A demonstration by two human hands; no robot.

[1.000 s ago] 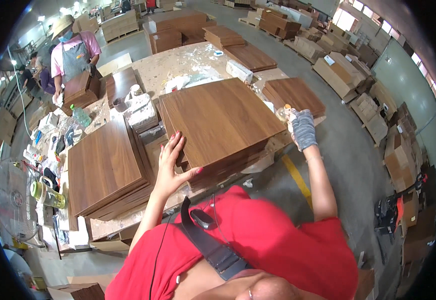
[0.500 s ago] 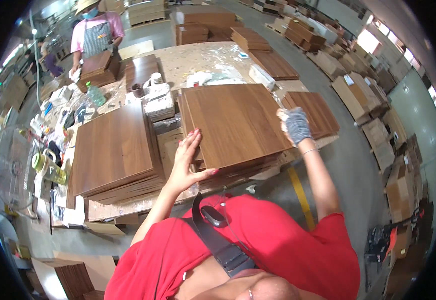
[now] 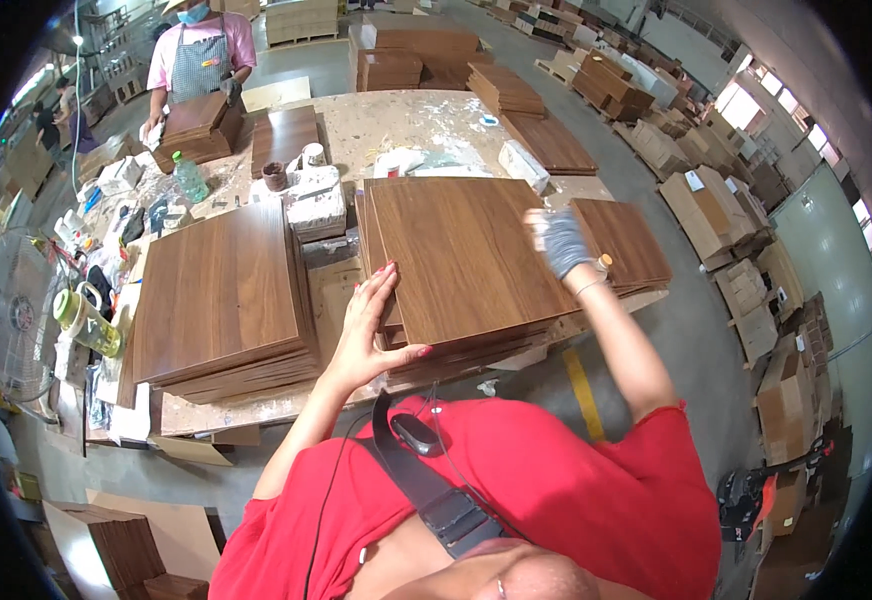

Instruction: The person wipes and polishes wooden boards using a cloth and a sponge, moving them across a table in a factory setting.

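Note:
A brown wood-grain panel (image 3: 471, 255) lies on top of a stack in front of me. My left hand (image 3: 364, 325) is bare and spread at its near left corner, fingers along the left edge and thumb on the near edge. At the panel's right edge is my right hand (image 3: 562, 243), in a grey glove, its fingers closed round a pale wad (image 3: 534, 228) that looks like a cloth. Just right of that hand, a small container with an orange cap (image 3: 605, 263) stands by a lower stack of brown panels (image 3: 628, 235).
Another panel stack (image 3: 221, 295) stands on the left of the worktable (image 3: 376, 115). Beyond it are a green bottle (image 3: 190, 180), a brown jar (image 3: 275, 177) and a white block (image 3: 316, 212). A yellow-green jug (image 3: 91, 325) and fan (image 3: 21, 310) are far left. A co-worker (image 3: 201, 60) stands across.
My right hand has moved left with the pale wad, onto the panel's right edge, uncovering the orange-capped container. My left hand stays at the corner. The co-worker's gloved hand has come into view.

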